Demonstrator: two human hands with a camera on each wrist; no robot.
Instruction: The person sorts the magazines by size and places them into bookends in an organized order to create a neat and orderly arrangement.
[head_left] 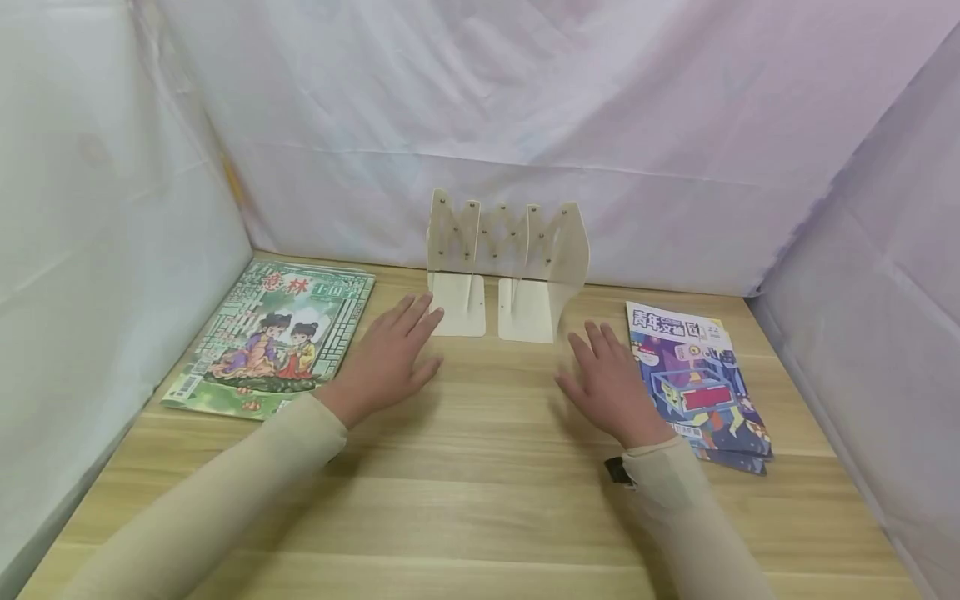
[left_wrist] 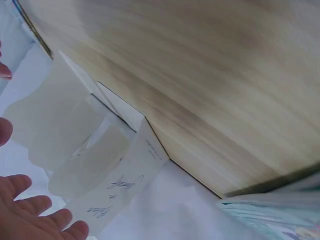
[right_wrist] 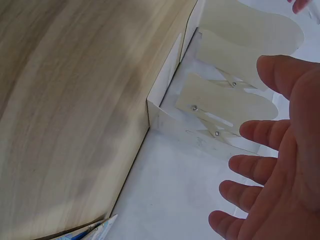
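Observation:
A cream folding bookend rack (head_left: pixel 504 260) stands at the back middle of the wooden table (head_left: pixel 480 500), its plates pushed close together. My left hand (head_left: pixel 390 354) hovers flat and open just left of its base, fingertips near the left foot plate. My right hand (head_left: pixel 609 383) is flat and open just right of the base, holding nothing. The left wrist view shows the rack (left_wrist: pixel 95 165) with my left fingers (left_wrist: pixel 35 215) spread beside it. From the right wrist, the rack (right_wrist: pixel 225 100) lies beyond my open right palm (right_wrist: pixel 280 180).
A green magazine with cartoon children (head_left: pixel 273 337) lies at the left. A small stack of blue magazines (head_left: pixel 693 383) lies at the right. White cloth walls (head_left: pixel 525 108) close in the back and both sides.

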